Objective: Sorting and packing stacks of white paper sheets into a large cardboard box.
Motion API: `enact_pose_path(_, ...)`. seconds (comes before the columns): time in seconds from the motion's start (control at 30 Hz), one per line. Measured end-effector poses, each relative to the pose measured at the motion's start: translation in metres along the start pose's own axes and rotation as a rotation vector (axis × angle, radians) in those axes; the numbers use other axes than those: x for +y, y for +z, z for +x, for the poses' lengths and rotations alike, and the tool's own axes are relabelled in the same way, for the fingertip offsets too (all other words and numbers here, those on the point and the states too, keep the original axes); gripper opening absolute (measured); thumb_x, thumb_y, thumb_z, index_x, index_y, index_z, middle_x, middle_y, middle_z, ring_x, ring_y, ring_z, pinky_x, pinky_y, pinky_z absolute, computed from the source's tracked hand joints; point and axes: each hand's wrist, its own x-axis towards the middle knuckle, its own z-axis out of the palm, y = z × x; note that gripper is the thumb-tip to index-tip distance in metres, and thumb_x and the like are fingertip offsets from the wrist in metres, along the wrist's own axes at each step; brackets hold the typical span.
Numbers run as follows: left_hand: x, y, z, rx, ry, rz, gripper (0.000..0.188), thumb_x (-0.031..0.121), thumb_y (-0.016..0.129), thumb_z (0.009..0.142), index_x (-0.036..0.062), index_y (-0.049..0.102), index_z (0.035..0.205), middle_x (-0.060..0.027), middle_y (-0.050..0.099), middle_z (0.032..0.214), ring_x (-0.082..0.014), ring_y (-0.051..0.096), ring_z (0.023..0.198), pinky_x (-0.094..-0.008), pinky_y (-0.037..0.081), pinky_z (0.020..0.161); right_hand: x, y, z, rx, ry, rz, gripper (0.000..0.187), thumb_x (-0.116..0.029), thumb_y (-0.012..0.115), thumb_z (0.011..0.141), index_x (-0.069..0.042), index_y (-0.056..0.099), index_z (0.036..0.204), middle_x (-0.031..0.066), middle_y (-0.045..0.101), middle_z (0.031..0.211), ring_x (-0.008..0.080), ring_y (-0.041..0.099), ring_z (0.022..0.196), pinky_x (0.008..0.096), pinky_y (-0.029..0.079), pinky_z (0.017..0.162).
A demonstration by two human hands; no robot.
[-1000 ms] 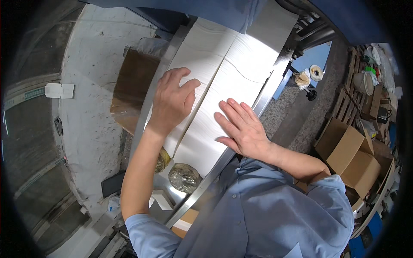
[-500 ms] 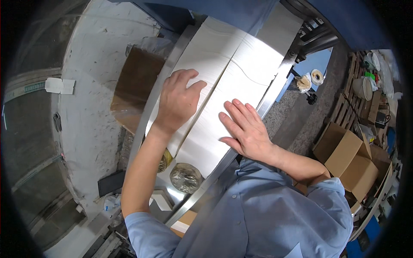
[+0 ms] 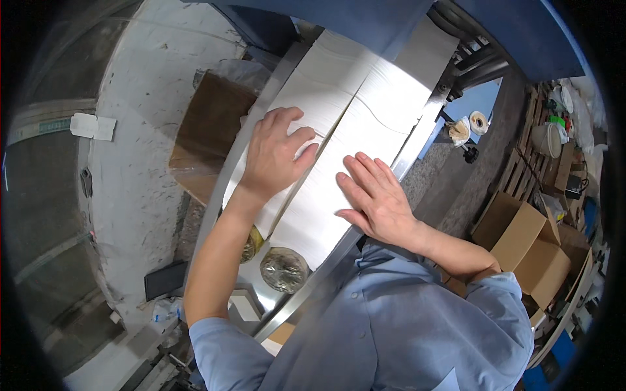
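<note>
Two long rows of stacked white paper sheets lie side by side on a metal table, a narrow gap between them. On the left row (image 3: 329, 78) rests my left hand (image 3: 274, 153), its fingers bent and apart, thumb tip near the gap. Nothing shows in its grasp. My right hand (image 3: 378, 202) lies nearly flat on the right row (image 3: 381, 111), fingers stretched out and thumb spread. At the near end of the right row sits a round, clear-wrapped roll (image 3: 284, 270). A yellowish round thing (image 3: 251, 244) touches the left row's near end, partly behind my left forearm.
Blue machine housing (image 3: 345, 19) spans the far end above the rows. A metal rail (image 3: 417, 146) edges the table's right side. Cardboard boxes stand at left (image 3: 212, 124) and right (image 3: 531, 251). A tape roll (image 3: 478, 122) lies on a blue surface beyond the rail.
My left hand has shifted slightly right along the left row, and its thumb now shows more plainly near the gap. The right hand stays nearly the same; the view has shifted a little.
</note>
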Motion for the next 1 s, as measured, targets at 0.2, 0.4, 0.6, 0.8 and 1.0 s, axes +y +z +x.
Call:
enact_pose_path(0.2,-0.008,0.005,-0.014,0.058,0.008,-0.006,0.015,0.017,0.075,0.078,0.0102,0.073,0.091,-0.0112,0.061,0.118,-0.0321,0.058,0.114,-0.0453,0.047,0.094,-0.005,-0.009,0.02,0.164,-0.05,0.046,0.045,-0.017,0.075,0.087,-0.001,0.064,0.127,0.0218,0.058,0.131,0.0401,0.056,0.121,0.0492,0.048,0.1)
enact_pose_path(0.4,-0.012,0.009,-0.027,0.076,-0.007,-0.004,0.014,0.018,0.075,0.078,0.0099,0.074,0.09,-0.0113,0.061,0.119,-0.0312,0.056,0.117,-0.0448,0.046,0.096,-0.001,-0.015,0.08,0.194,-0.006,0.141,0.026,-0.003,0.068,0.086,-0.003,0.074,0.112,0.0153,0.063,0.086,0.0343,0.065,0.08,0.0431,0.053,0.077)
enact_pose_path(0.6,-0.012,0.011,-0.035,0.108,-0.013,-0.02,0.015,0.019,0.075,0.079,0.0101,0.074,0.092,-0.0109,0.061,0.119,-0.0311,0.056,0.117,-0.0443,0.046,0.096,0.013,-0.009,0.114,-0.171,0.053,0.175,0.025,-0.008,0.058,0.088,-0.003,0.075,0.106,0.0188,0.071,0.093,0.0382,0.067,0.088,0.0453,0.054,0.082)
enact_pose_path(0.8,-0.001,0.009,-0.055,0.111,-0.061,-0.007,0.025,0.017,0.078,0.081,0.0127,0.072,0.105,-0.0098,0.059,0.122,-0.0306,0.055,0.118,-0.0441,0.046,0.097,0.015,-0.015,0.128,-0.327,0.17,0.165,0.03,-0.007,0.057,0.087,0.0,0.075,0.111,0.0216,0.074,0.102,0.0385,0.07,0.093,0.0424,0.055,0.088)
enact_pose_path(1.0,0.004,0.006,-0.056,0.11,-0.057,0.027,0.028,0.016,0.077,0.082,0.014,0.072,0.109,-0.0101,0.058,0.123,-0.0309,0.054,0.119,-0.0439,0.046,0.098,0.024,-0.019,0.133,-0.375,0.162,0.238,0.031,-0.006,0.057,0.091,0.001,0.074,0.116,0.0208,0.075,0.104,0.0331,0.072,0.093,0.0376,0.055,0.087)
